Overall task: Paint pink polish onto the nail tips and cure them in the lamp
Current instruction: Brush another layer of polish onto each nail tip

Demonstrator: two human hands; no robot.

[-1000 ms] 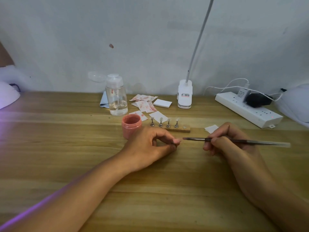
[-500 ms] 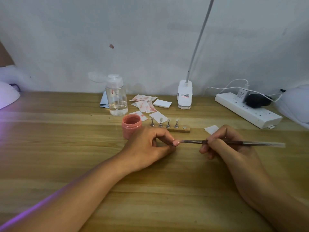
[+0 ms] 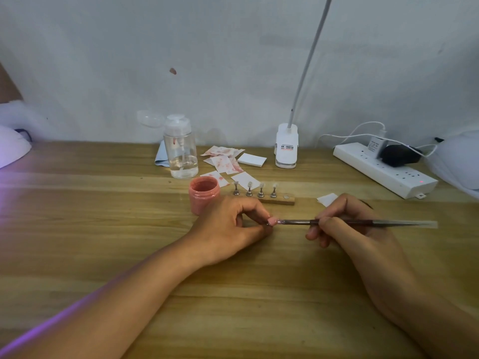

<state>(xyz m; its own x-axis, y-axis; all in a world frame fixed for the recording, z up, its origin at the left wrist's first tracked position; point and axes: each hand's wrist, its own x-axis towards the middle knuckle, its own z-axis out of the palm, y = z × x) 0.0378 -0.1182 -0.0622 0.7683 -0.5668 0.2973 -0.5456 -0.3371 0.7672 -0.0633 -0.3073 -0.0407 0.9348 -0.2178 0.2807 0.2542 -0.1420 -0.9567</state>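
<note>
Cut off: lamp (image 3: 11, 149), left edge of table (image 3: 77, 208).
Look: nail tip (image 3: 271, 221) pink, brush (image 3: 344, 222) touching it.
Fingers: left hand (image 3: 228, 226) pinches nail tip; right hand (image 3: 363, 229) grips brush.

Wooden table (image 3: 77, 229), pink jar (image 3: 204, 194), power strip (image 3: 383, 168), stained wipes (image 3: 223, 161)

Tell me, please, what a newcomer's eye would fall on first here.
Mid-table, the left hand pinches a small pink-coated nail tip while the right hand holds a thin dark brush to it. Just behind the left hand stands an open pink polish jar, beside a wooden strip carrying four small metal stands. At the far left edge, a white domed lamp casts a purple glow.
</note>
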